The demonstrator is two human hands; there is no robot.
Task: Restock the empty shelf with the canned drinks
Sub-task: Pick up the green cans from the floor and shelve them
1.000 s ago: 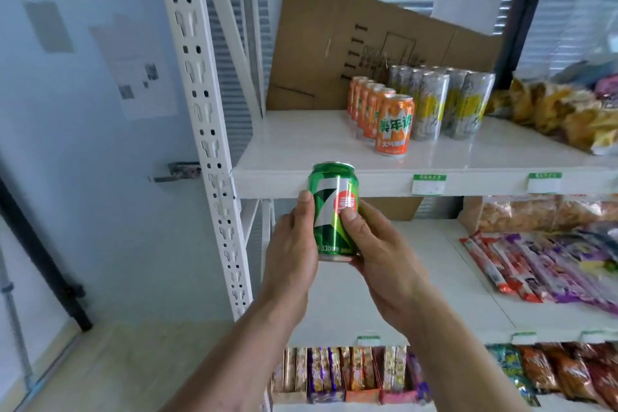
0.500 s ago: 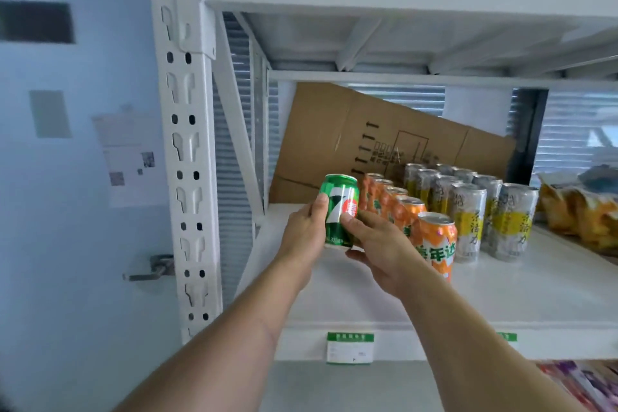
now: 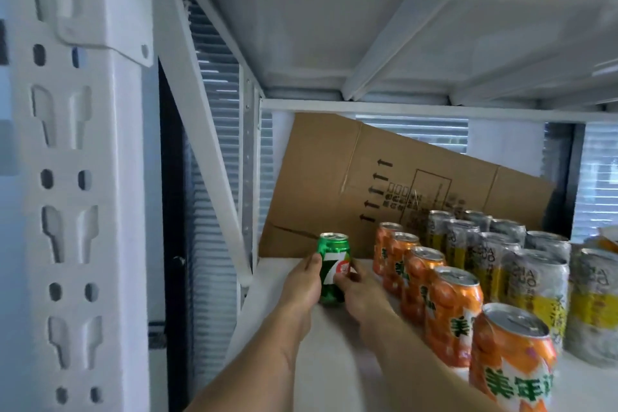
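Shelf (image 3: pixel 334 361): white, its left part bare.
Cardboard sheet (image 3: pixel 334 184): leans tilted along the shelf's back.
Silver-and-yellow cans (image 3: pixel 531 284): rows right of the orange ones.
Orange cans (image 3: pixel 454 314): one row running front to back.
Left hand (image 3: pixel 302 284): curled round the green can's left side.
Right hand (image 3: pixel 359 294): fingers closed on its right side.
Green can (image 3: pixel 332 267): upright between both hands, far back, left of the orange row; contact with the shelf unclear.

2 bare forearms (image 3: pixel 267 354), seemingly sleeveless as far as visible; hands (image 3: pixel 302 281) without rings or gloves.
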